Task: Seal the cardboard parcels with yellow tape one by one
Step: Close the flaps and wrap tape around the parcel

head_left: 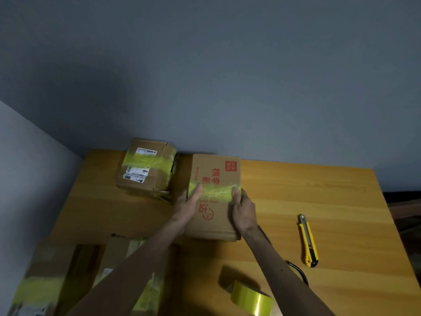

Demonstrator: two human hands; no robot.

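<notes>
Main task item: brown cardboard parcel with red printed characters, sitting mid-counter on the yellow-toned wooden counter. I see a crinkled band of yellow tape running across its top from the left edge to the right edge.

Left grip, a bare hand, is spread flat: fingers straight, pressing on the left end of the tape band at the parcel's top left edge. Holding nothing.

Right grip, a bare hand, is at the parcel's right edge. The thumb lies on top over the right end of the tape and the fingers bend over the edge and down the side, so I read it as clasping the parcel.

Other parcels:
- Crumpled brown cardboard box with white shipping labels, back left by the grey wall, yellow tape around it, just beside the main parcel.
- Brown cardboard box with a yellow tape band, near left corner, blurred.
- Another brown cardboard box beside it, partly hidden by the left forearm; some yellow tape shows on it.

Tools:
- Roll of shiny yellow tape, near edge, between the forearms.
- Yellow and black utility knife, lying right of the right forearm, well apart from the parcel.
- Thin black curved thing beside the right forearm, mostly hidden; I can't tell what it is.
</notes>
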